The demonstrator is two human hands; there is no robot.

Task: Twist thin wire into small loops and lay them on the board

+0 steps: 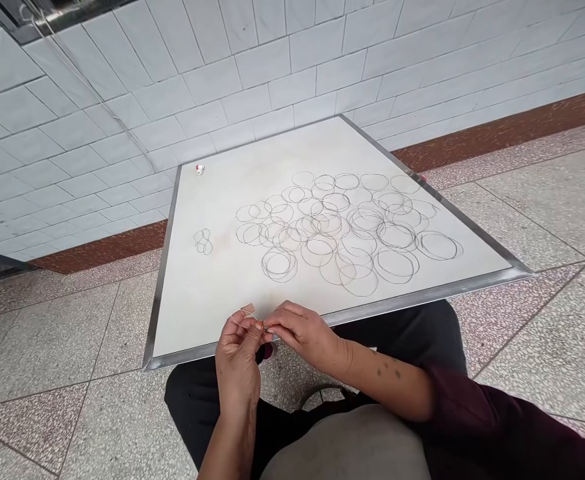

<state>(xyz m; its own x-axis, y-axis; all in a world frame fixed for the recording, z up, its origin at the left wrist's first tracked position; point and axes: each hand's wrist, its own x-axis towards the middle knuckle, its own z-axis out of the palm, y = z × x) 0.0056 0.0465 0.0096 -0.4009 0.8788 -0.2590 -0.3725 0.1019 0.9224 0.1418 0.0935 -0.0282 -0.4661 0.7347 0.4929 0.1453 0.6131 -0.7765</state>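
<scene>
My left hand (240, 350) pinches a thin wire loop (240, 323) over the near edge of the white table (207, 293). My right hand (302, 333) meets it at the fingertips, closed on the same wire; the exact point of contact is too small to make out. Many thin wire rings (322, 247) lie overlapping across the middle and right of the tabletop. Toward the left lies a small cluster of little wire loops (203, 241).
A small white and red object (200, 169) sits at the table's far left corner. Metal trim (422, 298) borders the tabletop. Behind it stands a white tiled wall (262, 67) with a cord (97, 97) hanging down. My legs are under the near edge.
</scene>
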